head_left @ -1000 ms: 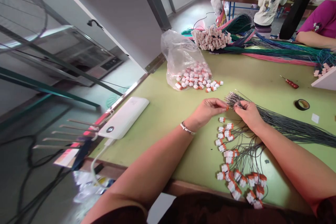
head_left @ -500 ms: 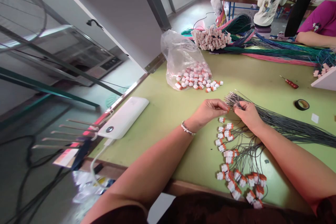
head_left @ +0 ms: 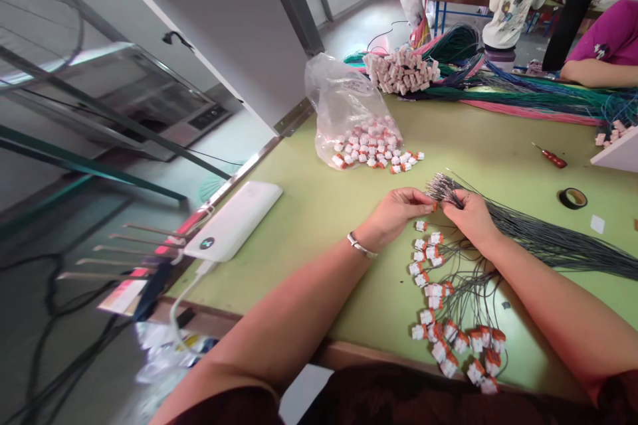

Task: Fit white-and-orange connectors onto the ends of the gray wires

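My right hand [head_left: 467, 214] is closed around a bundle of thin black wires [head_left: 553, 234], close to their bare metal-tipped ends [head_left: 440, 188]. Just left of those tips, my left hand [head_left: 399, 209] pinches a small connector; a bit of its orange part [head_left: 434, 206] shows, the rest is hidden by the fingers. Below both hands lie several white-and-orange connectors [head_left: 436, 292] with black wires running from them. Farther back, a clear plastic bag [head_left: 343, 89] holds many more such connectors, and a few loose ones [head_left: 406, 161] sit at its mouth.
A white power bank [head_left: 239, 222] with a cable lies at the table's left edge. To the right are a red-handled screwdriver [head_left: 551, 157] and a roll of black tape [head_left: 573, 198]. Coloured wire bundles [head_left: 528, 96] cross the back, near another person's arm [head_left: 598, 72].
Both hands stay almost where they were, with the left fingers still at the wire tips. The view has shifted very slightly.
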`<state>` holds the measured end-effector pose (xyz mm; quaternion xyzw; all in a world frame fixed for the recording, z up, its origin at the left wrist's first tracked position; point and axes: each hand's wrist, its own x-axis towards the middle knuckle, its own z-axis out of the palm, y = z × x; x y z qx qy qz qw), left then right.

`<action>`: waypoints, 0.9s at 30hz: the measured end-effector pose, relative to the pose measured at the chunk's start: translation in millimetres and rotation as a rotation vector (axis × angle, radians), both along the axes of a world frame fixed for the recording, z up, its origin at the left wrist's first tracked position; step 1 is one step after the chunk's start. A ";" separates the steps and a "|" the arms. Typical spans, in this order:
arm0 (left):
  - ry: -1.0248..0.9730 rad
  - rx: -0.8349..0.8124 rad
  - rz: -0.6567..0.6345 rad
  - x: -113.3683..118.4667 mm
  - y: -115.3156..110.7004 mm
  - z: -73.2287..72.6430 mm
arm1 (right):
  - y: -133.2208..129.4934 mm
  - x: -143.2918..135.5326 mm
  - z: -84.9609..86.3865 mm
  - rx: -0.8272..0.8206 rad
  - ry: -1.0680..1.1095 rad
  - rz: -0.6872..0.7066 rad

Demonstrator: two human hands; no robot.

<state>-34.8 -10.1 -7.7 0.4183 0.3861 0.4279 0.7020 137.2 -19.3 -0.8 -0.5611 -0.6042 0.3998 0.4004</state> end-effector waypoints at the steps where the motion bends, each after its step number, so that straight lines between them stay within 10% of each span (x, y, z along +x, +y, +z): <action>1: -0.019 -0.030 0.016 -0.6 0.1 0.5 | 0.5 -0.4 0.8 0.002 0.001 -0.016; 27: -0.106 -0.077 0.030 4.7 0.1 -7.2 | 3.6 -1.5 1.3 -0.070 -0.048 0.008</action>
